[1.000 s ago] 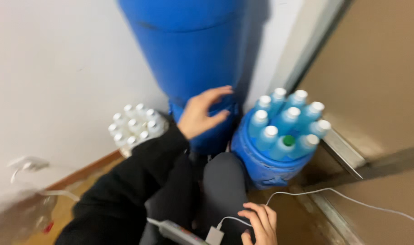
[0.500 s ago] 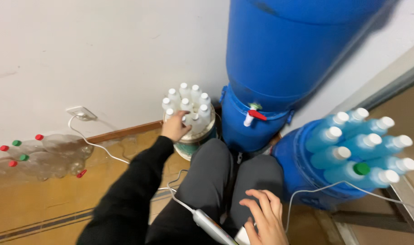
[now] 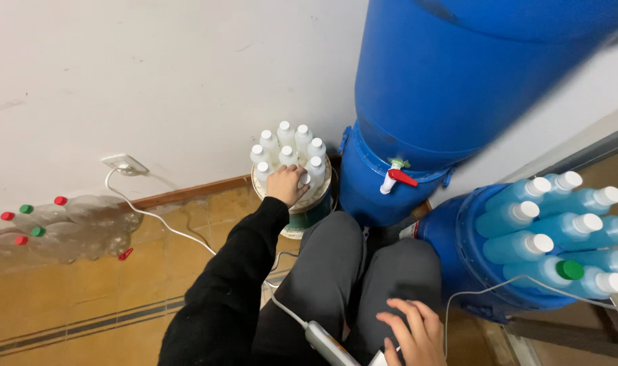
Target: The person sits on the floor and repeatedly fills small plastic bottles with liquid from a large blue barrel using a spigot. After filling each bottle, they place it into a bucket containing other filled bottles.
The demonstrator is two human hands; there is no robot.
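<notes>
Since half a second ago the left hand (image 3: 286, 184) has closed down from the near edge of the white-capped bottles (image 3: 289, 156) onto the front of the cluster, and a second back it was up on the blue drum's lower section instead, so that's a clear swing leftward along the wall; the right hand (image 3: 412, 332) has barely shifted and stays low on the lap. Now the setting: a corner of plain off-white wall, a brown skirting strip, a worn yellow-tan floor with dark lines running across it. White-capped bottles stand upright, packed tight in a round pale bucket (image 3: 307, 211) on the floor against the wall, just left of the big blue drum (image 3: 458, 88), smooth glossy plastic with a small white tap with a red lever (image 3: 394, 177) near its base. Left hand's fingers are curled over the front bottles, touching caps and shoulders, though whether they actually grip one I cannot tell. Right hand lies with fingers spread and loose beside a grey cable adapter (image 3: 328, 341) on the dark trousers, gripping nothing. Off right, a blue tub (image 3: 451, 251) holds translucent light-blue bottles (image 3: 560, 230), white caps and one green. Far left, clear empty bottles (image 3: 65, 224) with red and green caps lie on the floor by a wall socket (image 3: 124, 163)
</notes>
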